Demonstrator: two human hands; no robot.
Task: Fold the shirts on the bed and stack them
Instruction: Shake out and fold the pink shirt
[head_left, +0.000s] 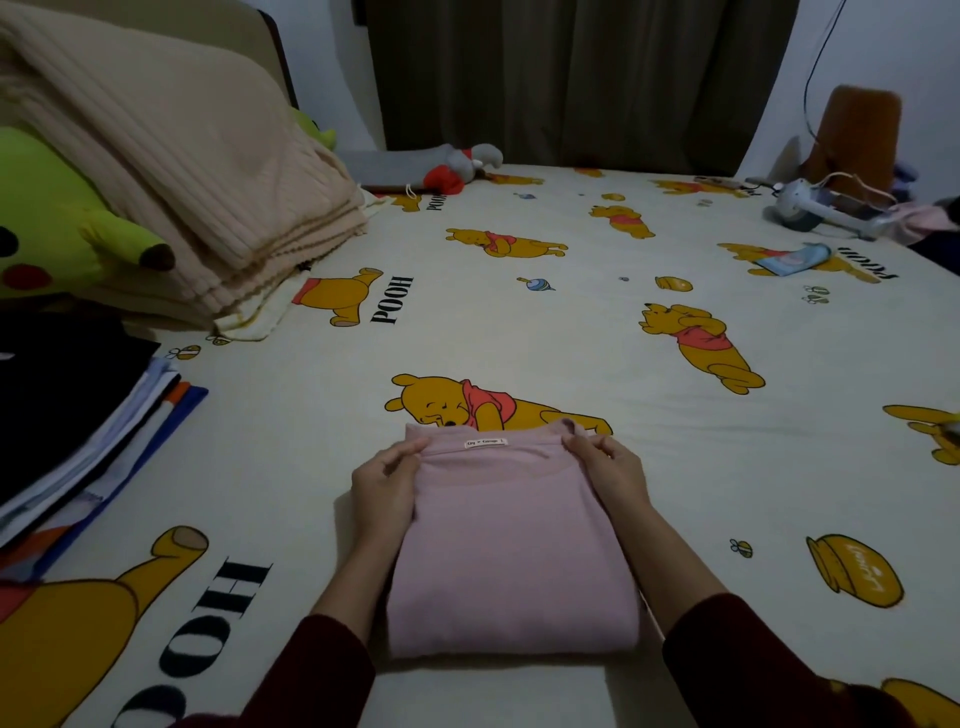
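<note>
The pink shirt (511, 545) lies on the bed (571, 332) right in front of the person, already folded into a compact rectangle, its collar end with the small white label (485, 442) pointing away. The step in hand looks like the last of the fold — squaring the far edge, or taking hold so the bundle can be lifted.

The left hand (387, 486) sits at the far left corner, its fingers (410, 449) curled over the top layer and the thumb tucked against the side, so it pinches the cloth there. The right hand (605, 475) mirrors it at the far right corner, fingers (582, 444) bent round the edge near the collar, grasping the fabric. Both forearms run along the long sides of the shirt, touching or just beside it, and the near fold lies between the dark red sleeves.

A stack (78, 426) of folded shirts, dark on top with blue, white and orange edges showing below, rests at the left edge of the bed, well apart from the pink one. The next move probably calls for keeping both corner grips — perhaps with the fingers slid under the bundle so the layers do not slip open — then carrying it left and setting it squarely on the stack. The risk is the loose near end sagging and unfolding during the lift.
</note>
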